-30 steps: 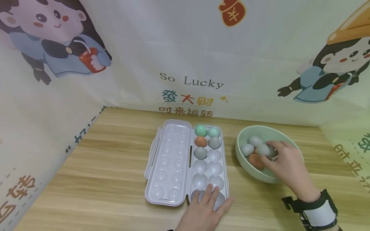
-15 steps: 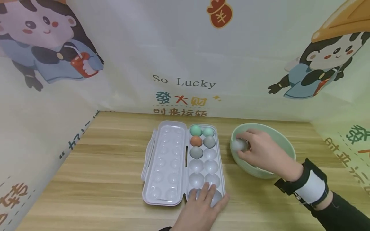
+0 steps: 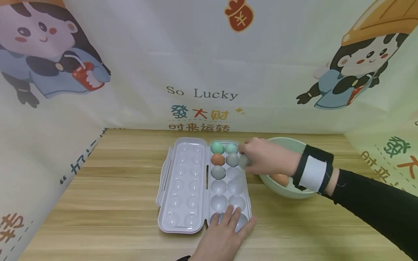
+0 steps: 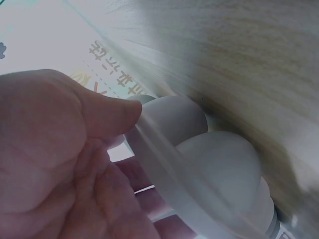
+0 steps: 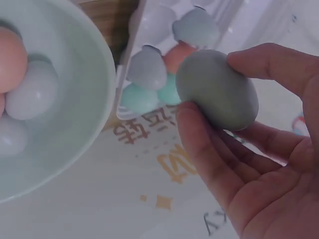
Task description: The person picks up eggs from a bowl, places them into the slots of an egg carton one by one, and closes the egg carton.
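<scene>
The right wrist view shows whole the grey-green egg [image 5: 218, 89] that the head view leaves blurred and partly covered by the right hand [image 3: 267, 156]. It also shows pale eggs [image 5: 34, 90] in the green bowl [image 3: 287, 190], where the head view shows only a brown egg [image 3: 280, 179]. The left wrist view alone reveals the left hand [image 3: 222, 233] with its thumb against the egg carton's [image 3: 218, 203] rim; its fingers lie straight over the near cups. The right fingers pinch the grey-green egg on opposite sides, at the carton's right edge, left of the bowl.
</scene>
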The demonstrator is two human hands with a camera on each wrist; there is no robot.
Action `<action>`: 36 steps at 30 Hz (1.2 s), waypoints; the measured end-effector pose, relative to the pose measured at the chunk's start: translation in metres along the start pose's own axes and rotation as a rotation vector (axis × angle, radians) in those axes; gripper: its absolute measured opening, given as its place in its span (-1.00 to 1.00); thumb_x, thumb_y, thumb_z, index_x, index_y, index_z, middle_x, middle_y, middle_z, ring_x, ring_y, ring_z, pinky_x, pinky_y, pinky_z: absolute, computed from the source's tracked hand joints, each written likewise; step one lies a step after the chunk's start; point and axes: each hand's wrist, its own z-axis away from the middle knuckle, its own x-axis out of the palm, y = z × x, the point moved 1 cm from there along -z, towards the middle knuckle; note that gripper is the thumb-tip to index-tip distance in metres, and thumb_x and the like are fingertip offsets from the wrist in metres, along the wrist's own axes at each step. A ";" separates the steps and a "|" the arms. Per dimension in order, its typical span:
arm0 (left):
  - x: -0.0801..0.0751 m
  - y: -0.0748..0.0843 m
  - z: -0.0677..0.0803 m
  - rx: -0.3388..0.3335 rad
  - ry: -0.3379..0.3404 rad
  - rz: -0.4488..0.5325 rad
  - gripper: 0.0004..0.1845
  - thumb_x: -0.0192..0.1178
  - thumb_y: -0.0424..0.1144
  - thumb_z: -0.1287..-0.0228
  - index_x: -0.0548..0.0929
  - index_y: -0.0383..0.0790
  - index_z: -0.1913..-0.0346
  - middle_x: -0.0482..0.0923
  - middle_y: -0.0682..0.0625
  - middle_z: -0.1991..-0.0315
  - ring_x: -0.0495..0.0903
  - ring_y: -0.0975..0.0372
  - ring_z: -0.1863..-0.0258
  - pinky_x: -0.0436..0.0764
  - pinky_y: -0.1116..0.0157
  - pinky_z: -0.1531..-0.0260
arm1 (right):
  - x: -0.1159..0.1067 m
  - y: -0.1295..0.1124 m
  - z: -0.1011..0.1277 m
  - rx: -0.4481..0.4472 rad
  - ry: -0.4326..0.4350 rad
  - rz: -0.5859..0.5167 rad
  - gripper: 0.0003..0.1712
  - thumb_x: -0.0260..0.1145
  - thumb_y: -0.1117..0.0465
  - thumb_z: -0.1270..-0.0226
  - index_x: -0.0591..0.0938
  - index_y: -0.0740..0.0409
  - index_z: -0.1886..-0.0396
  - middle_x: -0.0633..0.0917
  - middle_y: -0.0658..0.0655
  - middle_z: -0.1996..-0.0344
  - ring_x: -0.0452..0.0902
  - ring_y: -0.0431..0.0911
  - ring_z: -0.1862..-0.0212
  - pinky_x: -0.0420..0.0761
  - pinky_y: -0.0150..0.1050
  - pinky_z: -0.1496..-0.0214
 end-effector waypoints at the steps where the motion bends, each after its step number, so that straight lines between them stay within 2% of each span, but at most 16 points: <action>1: 0.000 0.000 0.000 0.000 0.002 0.006 -0.27 0.16 0.30 -0.22 0.39 0.13 -0.42 0.50 -0.13 -0.21 0.44 0.02 -0.23 0.55 0.09 0.09 | 0.002 0.000 -0.004 -0.010 -0.015 0.002 -0.75 0.46 0.31 0.00 0.63 0.25 0.30 0.54 0.03 0.49 0.43 -0.13 0.48 0.48 -0.28 0.48; 10: 0.003 0.001 0.001 0.005 0.056 -0.006 -0.22 0.16 0.38 -0.13 0.42 0.13 -0.39 0.51 -0.15 -0.18 0.45 0.00 -0.20 0.56 0.08 0.13 | 0.025 0.005 -0.025 -0.083 -0.163 0.051 -0.78 0.39 0.43 0.03 0.62 0.21 0.32 0.50 -0.01 0.55 0.35 -0.13 0.51 0.41 -0.29 0.50; 13: 0.003 0.001 0.001 0.008 0.059 -0.009 -0.19 0.14 0.42 -0.11 0.42 0.13 -0.39 0.51 -0.15 -0.18 0.45 -0.01 -0.20 0.56 0.08 0.13 | 0.025 0.005 -0.029 -0.079 -0.185 0.061 -0.75 0.39 0.45 0.02 0.62 0.22 0.28 0.52 0.01 0.49 0.39 -0.12 0.45 0.46 -0.27 0.45; 19: 0.002 0.000 0.000 0.010 0.066 -0.032 -0.23 0.17 0.35 -0.14 0.42 0.13 -0.39 0.51 -0.15 -0.17 0.46 0.00 -0.20 0.55 0.09 0.13 | 0.021 0.006 -0.036 -0.086 -0.206 0.056 -0.75 0.36 0.50 0.03 0.60 0.24 0.30 0.51 0.02 0.50 0.37 -0.10 0.44 0.42 -0.27 0.44; 25: 0.001 -0.001 0.000 0.004 0.037 -0.009 -0.19 0.15 0.40 -0.12 0.41 0.14 -0.41 0.50 -0.14 -0.19 0.44 0.00 -0.21 0.54 0.08 0.11 | 0.023 0.006 -0.043 -0.103 -0.227 0.070 -0.72 0.37 0.50 0.03 0.64 0.24 0.25 0.53 -0.01 0.50 0.37 -0.11 0.43 0.42 -0.28 0.42; 32: -0.001 -0.003 0.000 -0.003 -0.060 0.042 -0.07 0.07 0.53 -0.05 0.32 0.15 -0.46 0.44 -0.15 -0.26 0.38 -0.01 -0.27 0.54 0.06 0.06 | 0.031 0.003 -0.046 -0.124 -0.257 0.076 -0.65 0.40 0.52 0.02 0.68 0.23 0.17 0.64 0.07 0.34 0.46 -0.09 0.32 0.54 -0.21 0.23; 36: -0.002 -0.003 0.000 -0.003 -0.078 0.039 -0.08 0.06 0.52 -0.07 0.31 0.16 -0.47 0.43 -0.14 -0.27 0.37 -0.01 -0.28 0.53 0.06 0.04 | 0.035 0.001 -0.047 -0.113 -0.284 0.079 -0.66 0.42 0.51 -0.01 0.68 0.21 0.17 0.63 0.06 0.36 0.42 -0.09 0.36 0.51 -0.23 0.28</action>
